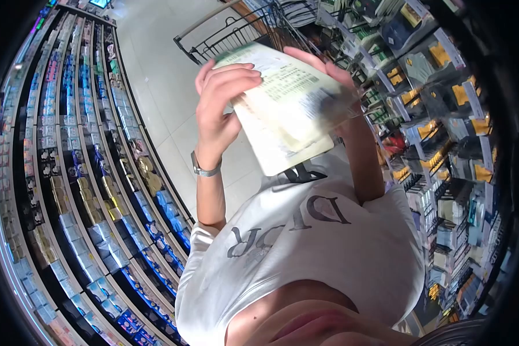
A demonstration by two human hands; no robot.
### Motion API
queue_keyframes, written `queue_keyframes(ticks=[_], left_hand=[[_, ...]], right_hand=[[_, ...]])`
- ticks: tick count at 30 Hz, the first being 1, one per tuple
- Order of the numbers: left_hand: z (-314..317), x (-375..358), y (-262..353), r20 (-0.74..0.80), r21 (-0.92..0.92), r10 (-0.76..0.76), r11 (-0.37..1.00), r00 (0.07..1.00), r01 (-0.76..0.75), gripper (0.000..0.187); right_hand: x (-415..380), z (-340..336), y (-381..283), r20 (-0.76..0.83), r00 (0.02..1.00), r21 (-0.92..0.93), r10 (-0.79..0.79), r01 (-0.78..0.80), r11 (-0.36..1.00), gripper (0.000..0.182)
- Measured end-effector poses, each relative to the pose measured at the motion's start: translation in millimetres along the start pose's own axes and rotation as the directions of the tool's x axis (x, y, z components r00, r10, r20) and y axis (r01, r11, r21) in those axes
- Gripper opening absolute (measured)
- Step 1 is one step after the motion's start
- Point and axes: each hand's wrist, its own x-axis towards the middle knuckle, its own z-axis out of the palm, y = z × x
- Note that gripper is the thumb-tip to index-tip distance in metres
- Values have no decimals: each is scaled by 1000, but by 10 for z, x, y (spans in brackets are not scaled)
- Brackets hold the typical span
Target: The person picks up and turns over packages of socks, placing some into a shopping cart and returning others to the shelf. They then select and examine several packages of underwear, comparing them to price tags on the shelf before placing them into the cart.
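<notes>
A pale green-and-white flat packet with printed text and a barcode is held up in front of my chest, tilted. A cream sheet or second packet shows beneath its lower edge. My left hand, with a watch on its wrist, is closed round the left edge, its fingers lying over the printed face. At the far right edge my right hand grips the packet. Its fingers show along the top, while the rest is hidden or blurred. Clear film seems to shine at the packet's right corner.
Long shelves with rows of small boxed and packed goods curve along the left. Hanging packs and folded dark goods fill the display on the right. A black wire cart stands ahead on the pale tiled floor.
</notes>
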Motion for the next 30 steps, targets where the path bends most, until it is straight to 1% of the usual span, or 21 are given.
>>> queue_keyframes(ticks=[1, 3, 5, 6, 7, 9, 10, 11, 12, 13, 14, 15, 16, 17, 18, 20, 23, 24, 26, 28, 30], left_hand=[[-33, 40, -3, 92, 115, 117, 985, 989, -128, 35], [12, 91, 34, 113, 175, 145, 971, 983, -163, 32], [20, 145, 71, 120, 290, 180, 934, 976, -208, 32], [19, 98, -2, 147, 314, 216, 915, 965, -253, 42], [83, 43, -5, 67, 279, 126, 950, 990, -140, 48], [326, -74, -14, -85, 176, -63, 981, 994, 78, 59], [481, -255, -133, -117, 41, -261, 963, 958, 267, 76], [701, -489, -234, -166, -96, -465, 885, 870, 455, 79], [921, -846, -369, -174, 9, -596, 795, 784, 607, 82], [1230, -1355, -524, -202, 124, -727, 645, 656, 754, 87], [1541, -1938, -690, -182, 130, -843, 489, 506, 863, 96], [1854, -2475, -745, -183, 208, -930, 280, 319, 937, 105], [2085, -2880, -684, -208, 270, -955, 151, 211, 951, 113], [2321, -3481, -797, -162, 193, -976, 114, 147, 974, 119], [2430, -3651, -685, -62, -5, -998, -20, -20, 1000, 119], [2788, -4410, -832, 76, -18, -983, -169, -167, 986, 96], [2770, -4586, -819, 39, 242, -998, 64, 56, 968, 60], [2759, -4412, -770, -34, 259, -999, -17, -8, 966, 42], [2771, -4252, -725, -115, 214, -990, -100, -76, 972, 44], [2800, -4136, -677, -189, 178, -972, -174, -140, 969, 44], [2735, -4027, -659, -257, 155, -949, -228, -184, 961, 43]], right_hand=[[-26, 48, -10, -25, 1000, 41, -9, 10, 999, 82], [-76, 0, -68, -1, 996, 39, 87, -87, 995, 81], [-154, 54, -169, 80, 992, -158, 95, -82, 984, 82], [-174, 80, -192, 121, 987, -255, 105, -71, 964, 84], [-199, 111, -154, 64, 996, -247, 55, -37, 968, 85], [-230, 143, -50, -52, 997, -244, -52, 38, 969, 88], [-254, -12, 8, -98, 992, -283, -82, 51, 958, 94], [-269, -254, 73, -154, 983, -314, -101, 48, 948, 95], [-313, -549, 172, -212, 970, -344, -118, 39, 938, 96], [-402, -854, 291, -271, 953, -373, -133, 23, 927, 97], [-503, -1173, 405, -259, 951, -335, -167, 74, 939, 98], [-626, -1546, 549, -247, 948, -295, -200, 122, 948, 100], [-872, -1984, 794, -386, 890, -423, -244, 65, 904, 101], [-1116, -2414, 1035, -515, 809, -521, -283, -33, 853, 103], [-1295, -2710, 1196, -590, 773, -495, -234, -117, 861, 105], [-1596, -3042, 1407, -660, 750, -350, -34, -266, 898, 108], [-1717, -3400, 1577, -668, 711, -165, 220, -430, 887, 113], [-1656, -3560, 1617, -658, 702, -142, 272, -470, 871, 115], [-1448, -3760, 1616, -624, 703, -156, 341, -540, 827, 118], [-1214, -3938, 1586, -582, 721, -242, 377, -596, 766, 124], [-1063, -4060, 1903, -728, 602, -351, 327, -738, 576, 118]])
